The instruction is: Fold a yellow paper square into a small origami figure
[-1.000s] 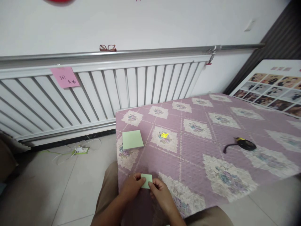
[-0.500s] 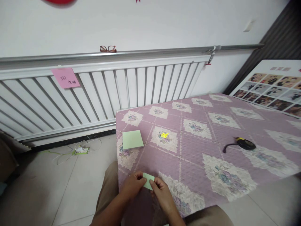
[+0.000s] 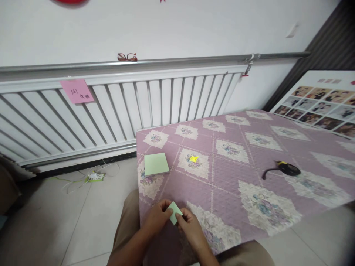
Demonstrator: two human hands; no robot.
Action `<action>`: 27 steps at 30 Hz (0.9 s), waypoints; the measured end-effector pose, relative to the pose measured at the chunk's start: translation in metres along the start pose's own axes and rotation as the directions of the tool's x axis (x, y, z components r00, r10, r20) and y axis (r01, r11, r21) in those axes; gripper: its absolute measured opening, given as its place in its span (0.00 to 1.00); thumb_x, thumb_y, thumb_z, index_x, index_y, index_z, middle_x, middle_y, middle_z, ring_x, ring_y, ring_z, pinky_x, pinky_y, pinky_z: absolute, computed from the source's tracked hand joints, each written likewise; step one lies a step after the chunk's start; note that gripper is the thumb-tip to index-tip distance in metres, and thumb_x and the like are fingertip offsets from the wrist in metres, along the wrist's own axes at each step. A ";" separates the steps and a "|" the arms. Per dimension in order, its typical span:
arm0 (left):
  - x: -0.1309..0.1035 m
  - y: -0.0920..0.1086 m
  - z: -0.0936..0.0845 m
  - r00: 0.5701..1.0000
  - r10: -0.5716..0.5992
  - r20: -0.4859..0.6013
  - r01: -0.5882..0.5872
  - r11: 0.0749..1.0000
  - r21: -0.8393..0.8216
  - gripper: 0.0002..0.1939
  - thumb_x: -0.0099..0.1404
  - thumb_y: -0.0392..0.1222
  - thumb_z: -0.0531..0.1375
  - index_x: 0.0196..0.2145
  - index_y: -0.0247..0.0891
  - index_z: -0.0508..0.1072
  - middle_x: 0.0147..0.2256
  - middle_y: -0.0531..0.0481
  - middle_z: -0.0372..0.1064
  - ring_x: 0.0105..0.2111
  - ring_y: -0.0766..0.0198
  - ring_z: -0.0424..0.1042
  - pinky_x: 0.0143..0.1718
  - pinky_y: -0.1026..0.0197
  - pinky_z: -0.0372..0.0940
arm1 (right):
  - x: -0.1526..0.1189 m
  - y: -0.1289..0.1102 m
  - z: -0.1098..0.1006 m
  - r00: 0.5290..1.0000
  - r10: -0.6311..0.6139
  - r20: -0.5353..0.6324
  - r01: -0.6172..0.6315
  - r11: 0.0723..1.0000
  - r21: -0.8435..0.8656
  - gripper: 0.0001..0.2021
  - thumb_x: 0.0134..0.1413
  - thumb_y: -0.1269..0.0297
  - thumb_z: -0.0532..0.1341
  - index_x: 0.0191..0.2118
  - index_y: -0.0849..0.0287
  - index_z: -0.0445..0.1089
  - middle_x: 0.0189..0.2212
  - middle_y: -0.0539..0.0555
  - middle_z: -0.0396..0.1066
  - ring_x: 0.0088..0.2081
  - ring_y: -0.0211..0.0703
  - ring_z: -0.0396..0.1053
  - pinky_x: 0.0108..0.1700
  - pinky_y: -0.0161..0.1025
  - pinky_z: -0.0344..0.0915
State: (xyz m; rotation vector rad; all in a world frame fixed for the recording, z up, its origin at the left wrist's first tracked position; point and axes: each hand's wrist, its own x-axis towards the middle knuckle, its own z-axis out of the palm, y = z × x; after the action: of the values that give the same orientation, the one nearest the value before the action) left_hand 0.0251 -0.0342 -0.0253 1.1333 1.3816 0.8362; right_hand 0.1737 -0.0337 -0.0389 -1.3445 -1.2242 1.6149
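1. Green paper (image 3: 175,212), folded small, sits pinched between both hands at the near edge of the table (image 3: 222,184).
2. Left hand (image 3: 155,218) grips its left side.
3. Right hand (image 3: 188,225) grips its right side.
4. Green notepad (image 3: 156,163) lies near the table's left edge.

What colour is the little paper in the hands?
Pale green. The small paper is pinched between the left hand and right hand; the head view shows it best.
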 end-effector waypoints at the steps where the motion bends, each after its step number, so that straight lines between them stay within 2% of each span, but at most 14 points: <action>1: 0.000 -0.002 -0.001 1.000 0.021 0.003 -0.021 1.000 -0.010 0.09 0.56 0.36 0.56 0.36 0.36 0.72 0.32 0.52 0.71 0.32 0.64 0.67 0.34 0.64 0.60 | 0.001 0.002 0.001 1.000 0.005 -0.008 -0.005 1.000 0.000 0.13 0.45 0.52 0.60 0.25 0.56 0.62 0.15 0.43 0.57 0.17 0.33 0.54 0.20 0.31 0.51; 6: 0.003 -0.010 -0.005 0.998 0.055 0.012 -0.054 0.998 -0.042 0.13 0.54 0.30 0.55 0.38 0.35 0.71 0.34 0.50 0.72 0.35 0.63 0.69 0.37 0.63 0.62 | 0.004 0.007 0.004 1.000 0.010 -0.020 -0.010 1.000 0.009 0.14 0.46 0.53 0.59 0.36 0.56 0.65 0.19 0.44 0.63 0.18 0.33 0.58 0.20 0.31 0.54; 15: 0.001 -0.013 -0.005 0.996 0.072 -0.043 -0.071 0.997 0.011 0.14 0.53 0.30 0.55 0.38 0.35 0.72 0.35 0.49 0.72 0.36 0.62 0.69 0.41 0.61 0.62 | -0.003 0.005 0.005 1.000 -0.012 -0.025 0.013 1.000 0.026 0.20 0.46 0.48 0.59 0.42 0.56 0.65 0.20 0.44 0.64 0.20 0.35 0.63 0.21 0.32 0.57; 21: 0.001 -0.012 -0.006 0.997 0.064 -0.053 -0.063 0.998 0.018 0.12 0.53 0.31 0.55 0.37 0.36 0.72 0.35 0.50 0.72 0.35 0.62 0.69 0.39 0.61 0.62 | -0.004 0.008 0.005 0.999 -0.043 -0.027 0.044 0.999 0.027 0.19 0.48 0.50 0.59 0.43 0.56 0.65 0.21 0.45 0.64 0.21 0.36 0.64 0.23 0.32 0.58; 27: 0.000 -0.011 -0.008 0.994 0.089 -0.058 -0.083 0.991 0.102 0.12 0.53 0.32 0.54 0.36 0.36 0.71 0.33 0.51 0.70 0.32 0.63 0.67 0.35 0.63 0.60 | -0.004 0.011 0.005 0.996 -0.083 -0.026 0.083 0.996 0.015 0.19 0.50 0.52 0.59 0.45 0.56 0.65 0.22 0.46 0.66 0.23 0.37 0.65 0.25 0.34 0.60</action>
State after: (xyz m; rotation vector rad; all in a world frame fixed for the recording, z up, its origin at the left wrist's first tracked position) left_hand 0.0155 -0.0368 -0.0350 1.2599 1.4475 0.8784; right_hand 0.1703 -0.0422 -0.0481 -1.2836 -1.2330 1.5421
